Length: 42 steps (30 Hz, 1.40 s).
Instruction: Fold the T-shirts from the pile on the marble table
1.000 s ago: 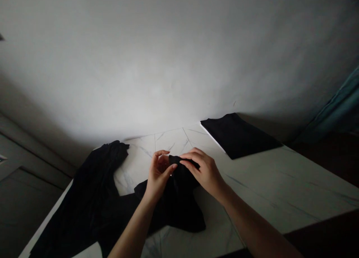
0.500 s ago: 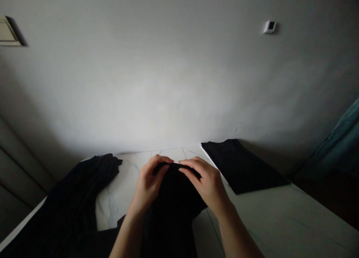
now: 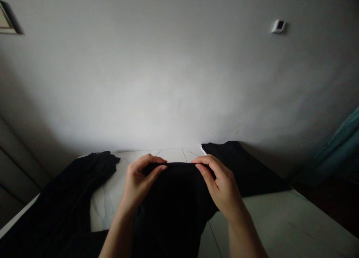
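Note:
A black garment (image 3: 174,205) hangs between my hands, its top edge drawn straight; its exact kind does not show. My left hand (image 3: 141,179) pinches the edge on the left between thumb and fingers. On the right, my right hand (image 3: 217,179) pinches the same edge in the same way. The lower part of the cloth runs out of view at the bottom. To the left lies a crumpled black garment (image 3: 64,198) on the table. Behind my right hand is a flat, folded black cloth (image 3: 252,172).
The table (image 3: 294,220) has a white marble-look top with thin seam lines and meets a pale wall (image 3: 179,82). A small white device (image 3: 278,26) is mounted on the wall at upper right. A teal cloth (image 3: 333,149) hangs beyond the table's right edge.
My hands have moved apart along the garment's top edge, left hand to the left and right hand to the right. More of the edge now shows between them, pulled straighter.

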### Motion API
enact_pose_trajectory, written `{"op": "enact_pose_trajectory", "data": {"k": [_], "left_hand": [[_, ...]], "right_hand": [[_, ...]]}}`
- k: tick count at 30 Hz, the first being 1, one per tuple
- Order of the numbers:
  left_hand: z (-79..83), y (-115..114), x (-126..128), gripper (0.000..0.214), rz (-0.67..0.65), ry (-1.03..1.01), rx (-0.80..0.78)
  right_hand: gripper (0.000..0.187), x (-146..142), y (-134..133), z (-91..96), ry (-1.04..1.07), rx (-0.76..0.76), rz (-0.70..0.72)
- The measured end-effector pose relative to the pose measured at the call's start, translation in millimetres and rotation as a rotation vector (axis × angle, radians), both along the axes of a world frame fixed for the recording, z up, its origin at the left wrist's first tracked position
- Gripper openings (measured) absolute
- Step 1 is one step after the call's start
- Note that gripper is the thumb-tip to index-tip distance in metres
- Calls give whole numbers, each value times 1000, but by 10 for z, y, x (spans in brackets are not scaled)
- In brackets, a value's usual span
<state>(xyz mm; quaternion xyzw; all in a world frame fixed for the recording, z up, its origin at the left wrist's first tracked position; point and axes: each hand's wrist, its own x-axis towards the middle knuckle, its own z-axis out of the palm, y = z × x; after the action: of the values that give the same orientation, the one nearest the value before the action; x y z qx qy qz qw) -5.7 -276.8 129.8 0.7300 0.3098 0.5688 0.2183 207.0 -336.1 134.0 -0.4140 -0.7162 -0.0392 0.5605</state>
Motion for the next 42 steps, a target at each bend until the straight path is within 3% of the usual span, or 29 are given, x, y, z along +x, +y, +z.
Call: {"op": "enact_pose_trajectory", "data": {"k": [10,22,28,31,34,36,40,42], "left_hand": [[54,-150,55,15,-85,15,-96],[-1,-157,167,2,-13,63,105],[-54,-158,248,6,-31,73,134],[-45,-150,208,5,-52,105,69],[-25,-104,67,24,-139,222,-129],[-15,-46,-61,34,-241,335,-269],[-17,87,-259,22,-330,461,-436],[-25,127,-279,21,-320,407,-440]], "right_hand": [[7,-56,-40,4,-8,17,18],[4,-6,23,1,-51,-9,2],[11,-144,59,-63,-29,-43,177],[13,-176,55,-60,-20,-67,187],[17,-92,68,-35,14,-25,99],[18,62,112,-38,104,39,-44],[21,516,295,-155,374,179,-432],[25,695,382,-228,450,196,-520]]}}
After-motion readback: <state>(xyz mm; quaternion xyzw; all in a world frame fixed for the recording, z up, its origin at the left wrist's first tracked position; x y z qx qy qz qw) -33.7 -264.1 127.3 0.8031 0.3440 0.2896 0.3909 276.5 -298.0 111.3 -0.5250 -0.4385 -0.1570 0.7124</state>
